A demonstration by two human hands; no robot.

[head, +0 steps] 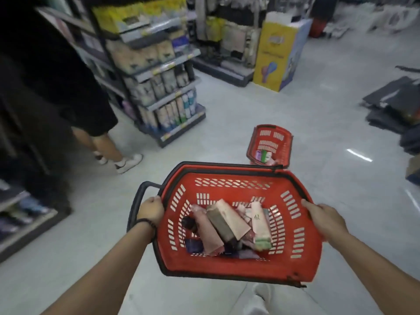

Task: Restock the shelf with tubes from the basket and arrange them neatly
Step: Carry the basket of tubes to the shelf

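Forearms, two, bare, nearest the lens, reaching forward.
Left grip (151,210): fingers curled over the left rim of the red basket (295,246), beside its black handle (133,208).
Right grip (320,215): closed on the right rim, motion-blurred.
Basket: held between both hands, above the floor (227,110).
Tubes (227,226): loose heap on the basket's bottom; pink, brown, white, purple; lying crosswise over one another.
Second basket (270,137): red, on the floor just beyond, small items inside.
Shelving unit (168,87): left, stocked with upright packs.
Person in black (56,76): standing far left.
Yellow display box (277,53): at back.
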